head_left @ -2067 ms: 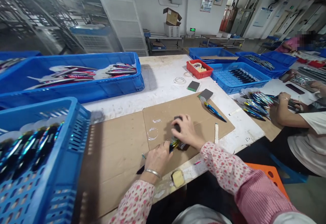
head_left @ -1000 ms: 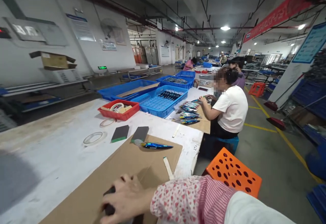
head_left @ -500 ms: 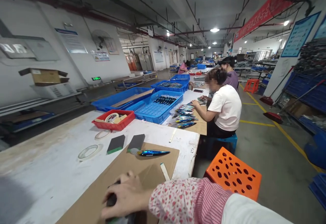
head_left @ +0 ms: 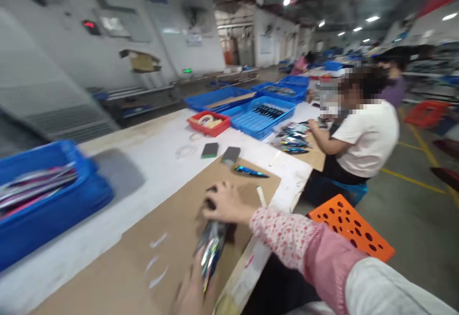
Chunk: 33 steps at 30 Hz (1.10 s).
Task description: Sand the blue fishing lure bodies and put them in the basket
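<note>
Shiny lure [head_left: 211,250] — long axis toward the person — left grip [head_left: 190,293] closed round it, right grip [head_left: 224,202] clutching dark block [head_left: 211,204].

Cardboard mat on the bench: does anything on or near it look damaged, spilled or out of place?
Nothing is spilled or broken. The cardboard mat bears whitish ring marks, and one shiny blue piece lies alone by the dark blocks.

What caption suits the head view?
Right hand presses a dark block on a shiny piece held by left hand over cardboard.
</note>
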### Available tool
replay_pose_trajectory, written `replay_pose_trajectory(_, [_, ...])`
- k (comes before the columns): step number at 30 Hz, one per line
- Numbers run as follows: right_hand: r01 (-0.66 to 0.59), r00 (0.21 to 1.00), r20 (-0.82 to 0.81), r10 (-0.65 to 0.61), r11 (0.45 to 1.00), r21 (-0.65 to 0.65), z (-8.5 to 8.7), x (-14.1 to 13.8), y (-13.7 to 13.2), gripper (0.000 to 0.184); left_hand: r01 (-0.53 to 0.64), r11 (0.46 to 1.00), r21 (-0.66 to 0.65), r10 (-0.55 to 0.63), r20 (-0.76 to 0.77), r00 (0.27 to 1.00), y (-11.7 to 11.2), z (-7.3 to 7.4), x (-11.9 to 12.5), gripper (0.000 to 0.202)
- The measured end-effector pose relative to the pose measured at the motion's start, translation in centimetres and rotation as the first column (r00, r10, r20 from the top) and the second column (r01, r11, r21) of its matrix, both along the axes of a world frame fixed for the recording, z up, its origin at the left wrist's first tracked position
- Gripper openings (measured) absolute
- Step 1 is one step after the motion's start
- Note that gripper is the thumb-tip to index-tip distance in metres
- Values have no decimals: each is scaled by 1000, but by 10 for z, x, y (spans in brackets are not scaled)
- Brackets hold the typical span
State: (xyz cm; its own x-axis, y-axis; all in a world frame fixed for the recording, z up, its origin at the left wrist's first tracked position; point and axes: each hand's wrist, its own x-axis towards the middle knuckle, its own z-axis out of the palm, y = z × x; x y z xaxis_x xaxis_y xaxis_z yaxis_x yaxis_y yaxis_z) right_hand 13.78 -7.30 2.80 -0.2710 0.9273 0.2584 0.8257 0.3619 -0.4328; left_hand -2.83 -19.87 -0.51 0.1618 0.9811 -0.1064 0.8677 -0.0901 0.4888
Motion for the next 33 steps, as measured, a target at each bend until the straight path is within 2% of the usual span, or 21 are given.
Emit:
replay_pose_trajectory(1, [12,1000,-13,-12,1000,2,-3,3,1,31,35,998,-57,-28,130,991,-4,3,1,55])
replay_pose_trajectory(2, [7,1000,-19,-7,1000,11,-7,6,4,29,28,987,-155,9,232,973,-5,6,2,59])
replay_pose_trajectory(4, [1,1000,-17,-1,1000,24,-16,10,9,28,70,911,-405,126,437,891,-3,11,9,68])
replay_pose_trajectory(5, [2,1000,-22,-2,1000,21,-21,11,10,26,82,880,-468,192,508,840,-1,12,13,72])
replay_pose_trajectory(7, [17,999,-34,-17,1000,4,-28,13,6,24,77,844,-530,297,583,756,2,13,21,77])
replay_pose_trajectory(10, [21,999,-50,-22,1000,-22,-34,12,-9,23,58,825,-563,368,612,700,2,10,30,79])
replay_pose_trajectory(13, [-5,997,-82,2,999,-38,-34,7,-19,22,36,823,-566,379,596,708,0,6,32,75])
replay_pose_trajectory(18, [39,999,-32,-39,999,-18,-28,2,-5,21,28,864,-503,295,551,781,1,4,33,67])
replay_pose_trajectory(25, [-26,998,-55,23,997,-69,-32,4,-8,21,-4,875,-484,267,476,838,2,12,37,65])
replay_pose_trajectory(29, [35,999,10,-35,999,-10,-27,3,-5,20,-7,869,-494,266,456,849,3,14,38,64])
replay_pose_trajectory(33, [-32,999,-17,32,999,-42,-25,1,-10,21,-6,862,-507,290,483,826,3,12,38,66])
